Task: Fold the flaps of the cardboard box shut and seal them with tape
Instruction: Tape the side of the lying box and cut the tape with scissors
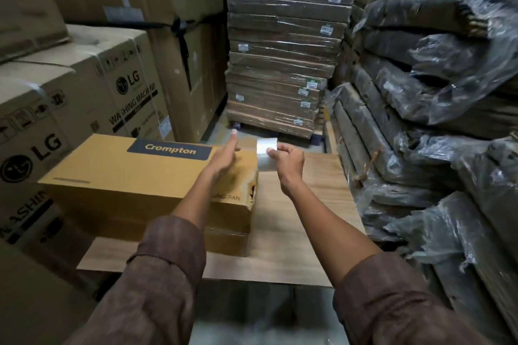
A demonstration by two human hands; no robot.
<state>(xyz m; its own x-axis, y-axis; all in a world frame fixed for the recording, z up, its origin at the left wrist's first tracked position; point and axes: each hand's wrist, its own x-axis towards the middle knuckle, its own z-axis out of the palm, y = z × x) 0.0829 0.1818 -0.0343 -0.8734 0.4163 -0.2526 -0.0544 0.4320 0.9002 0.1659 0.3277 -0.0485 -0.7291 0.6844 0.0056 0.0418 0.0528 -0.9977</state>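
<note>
The cardboard box (145, 176) lies on its side along the left edge of the desk (302, 218), its torn right end facing the middle of the board, probably so the flaps there can be reached. The right hand (288, 165) grips a roll of clear tape (266, 152), fingers curled round it, held just off that end of the box, seemingly ready to draw a strip across. The left hand (227, 157) lies flat with fingers straight over the box's top near the right end, apparently steadying it or pressing a flap down. Whether the flaps are fully closed cannot be told.

The desk is a bare wood-grain board in a crowded storeroom: washing-machine cartons (70, 109) stand off its left edge, a wrapped stack of flat cardboard (283, 59) beyond its far edge, plastic-covered bundles (434, 78) off its right.
</note>
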